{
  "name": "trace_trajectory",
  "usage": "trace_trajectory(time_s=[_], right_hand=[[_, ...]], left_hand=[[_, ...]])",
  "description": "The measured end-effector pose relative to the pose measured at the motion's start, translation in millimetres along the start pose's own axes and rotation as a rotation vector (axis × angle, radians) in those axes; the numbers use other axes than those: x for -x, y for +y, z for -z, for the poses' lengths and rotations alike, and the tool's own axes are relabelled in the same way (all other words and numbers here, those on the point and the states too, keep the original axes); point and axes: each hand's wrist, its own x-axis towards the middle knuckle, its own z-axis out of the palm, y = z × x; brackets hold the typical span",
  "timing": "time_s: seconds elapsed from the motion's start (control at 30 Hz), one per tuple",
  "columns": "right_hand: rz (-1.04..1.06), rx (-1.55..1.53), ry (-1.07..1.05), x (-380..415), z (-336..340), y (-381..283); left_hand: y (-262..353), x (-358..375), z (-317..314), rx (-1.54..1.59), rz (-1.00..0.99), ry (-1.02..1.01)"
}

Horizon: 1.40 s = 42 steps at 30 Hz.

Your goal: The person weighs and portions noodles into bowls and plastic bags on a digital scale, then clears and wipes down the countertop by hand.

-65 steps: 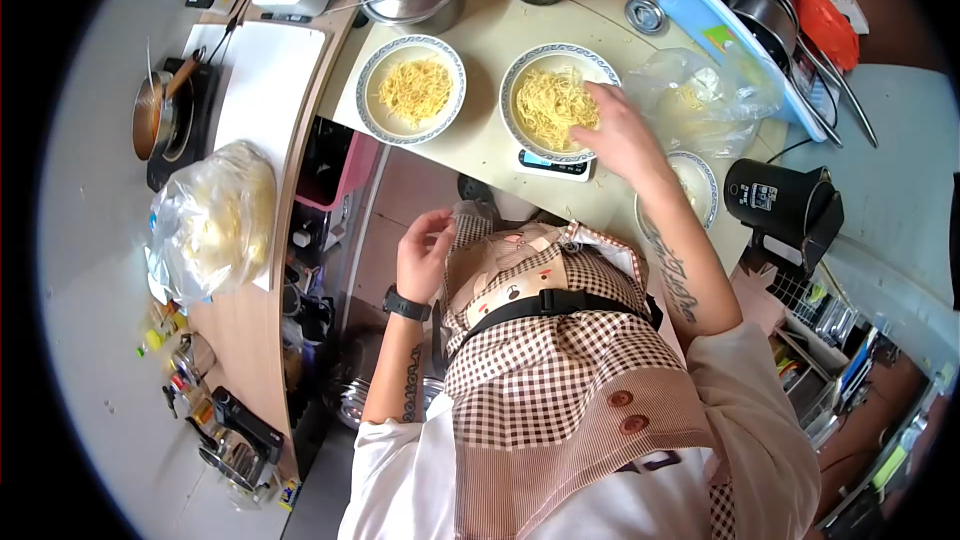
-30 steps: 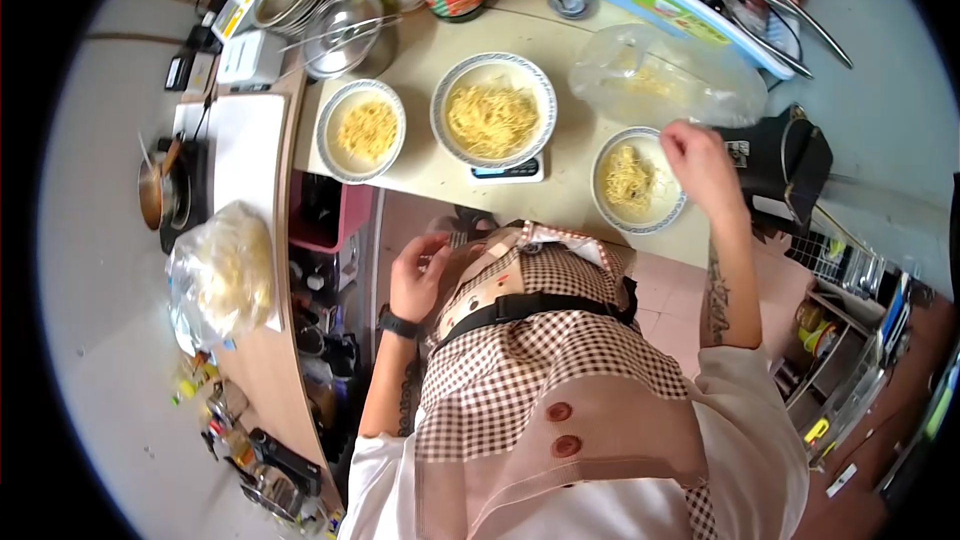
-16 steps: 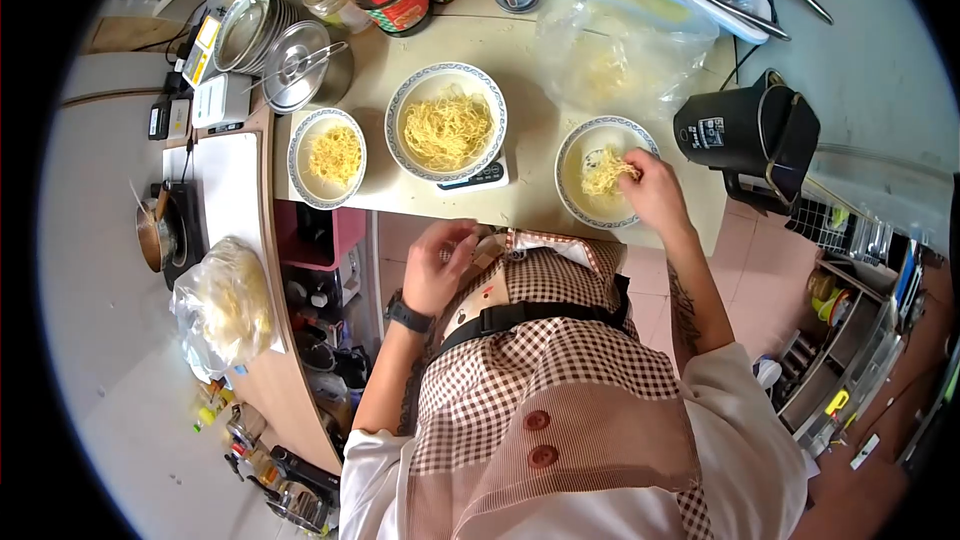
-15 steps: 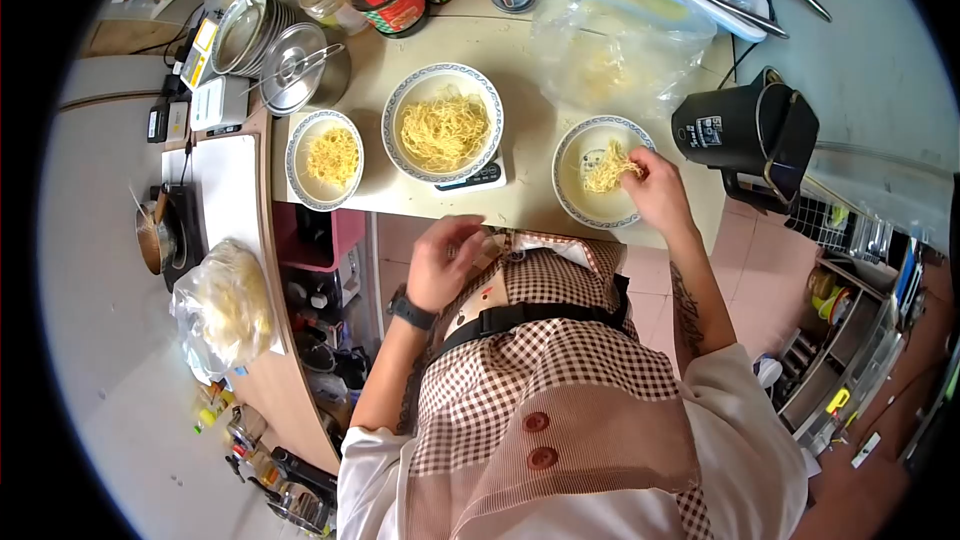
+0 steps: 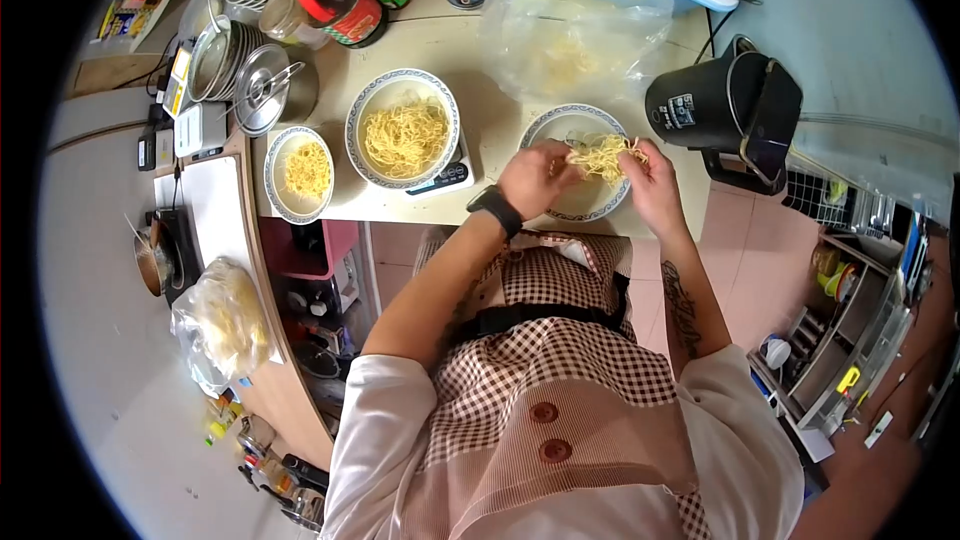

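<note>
A bundle of thin yellow noodles (image 5: 602, 159) is held above a white bowl with a blue patterned rim (image 5: 540, 127). My right hand (image 5: 655, 188) pinches the right end of the bundle. From the other side, my left hand (image 5: 537, 180), with a dark watch on its wrist, has its curled fingers at the left end of the noodles. To the left, a larger bowl (image 5: 366, 100) full of noodles stands on a digital kitchen scale (image 5: 452, 176). Further left is a smaller bowl (image 5: 272, 168) with shorter noodle pieces in it.
A clear plastic bag (image 5: 620, 40) with noodle bits lies behind the right bowl. To the right stands a black kettle-like container (image 5: 715, 110). Sauce bottles (image 5: 350, 15), a lidded metal pot (image 5: 270, 90) and stacked bowls (image 5: 222, 60) line the back left.
My left hand has moved from the table's front edge up and right to the noodles. My right hand has lifted the bundle, now stretched between both hands. The view has shifted slightly.
</note>
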Motion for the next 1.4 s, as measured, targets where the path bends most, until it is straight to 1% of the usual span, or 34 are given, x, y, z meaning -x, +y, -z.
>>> trace_trajectory(time_s=[0.03, 0.07, 0.13, 0.17, 0.27, 0.3, 0.4, 0.47, 0.5, 0.53, 0.6, 0.63, 0.67, 0.73, 0.77, 0.83, 0.87, 0.93, 0.97, 1.0, 1.1, 1.2, 1.3, 1.37, 1.4], right_hand=[[-0.028, -0.061, 0.017, 1, 1, 2], [-0.056, -0.124, 0.035, 1, 2, 4], [-0.026, 0.022, 0.036, 0, 7, 15], [-0.009, 0.095, 0.035, 0, 8, 20], [-0.043, 0.525, 0.006, 1, 6, -5], [-0.063, 0.5, 0.031, 2, 3, -12], [-0.008, 0.582, -0.005, 4, 2, -15], [-0.067, 0.671, -0.071, 4, 5, -20], [-0.09, 0.713, -0.11, 3, 6, -20], [-0.07, 0.735, -0.089, 3, 7, -15], [-0.007, 0.62, -0.06, 2, 8, -10], [-0.034, 0.562, -0.03, 1, 9, -8], [-0.005, 0.401, -0.032, 1, 8, -6], [0.05, 0.096, -0.022, -1, 12, -3], [0.088, -0.032, -0.061, -2, 17, -2], [0.039, -0.37, -0.009, -3, 14, -8], [0.012, -0.542, 0.015, -1, 10, -10], [0.006, -0.582, -0.005, 1, 9, -24], [0.005, -0.593, -0.005, 3, 8, -28], [0.003, -0.603, -0.005, 6, 7, -33], [0.091, -0.579, 0.003, 16, 5, -47], [0.115, -0.578, -0.071, 24, 16, -54], [0.25, -0.62, -0.107, 33, 18, -73], [0.269, -0.624, -0.061, 38, 13, -97], [0.279, -0.626, -0.039, 41, 13, -108]], left_hand=[[4, 0, 5, 0.074, 0.09, -0.072], [3, -1, 3, 0.283, 0.119, -0.03], [-4, -1, -6, 0.703, 0.174, 0.06], [-14, -5, -10, 0.733, 0.167, 0.053], [-5, -5, -13, 0.84, 0.134, 0.113], [-2, -4, -13, 0.835, 0.124, 0.144], [5, -2, -8, 0.853, 0.098, 0.252], [8, -1, -4, 0.922, 0.097, 0.341], [3, -1, -4, 0.919, 0.046, 0.353], [5, -1, -3, 0.867, 0.059, 0.358], [12, 4, -2, 0.66, 0.103, 0.357], [12, 6, -4, 0.663, 0.163, 0.319], [13, 8, -3, 0.55, 0.17, 0.269], [1, 10, -5, 0.088, 0.114, 0.157], [-4, 12, -9, -0.002, 0.073, 0.12], [-9, 14, -16, -0.187, -0.014, 0.049], [-10, 15, -22, -0.239, -0.052, 0.047], [-9, 17, -27, -0.353, -0.125, 0.051], [-9, 14, -28, -0.41, -0.081, -0.016], [-7, 13, -29, -0.431, -0.081, -0.024], [-1, 7, -27, -0.509, -0.061, -0.057], [0, -1, -26, -0.633, -0.022, -0.113], [-13, -7, -37, -0.761, -0.012, -0.169], [-16, -10, -41, -0.813, 0.031, -0.207], [-15, -10, -40, -0.856, 0.008, -0.242]])
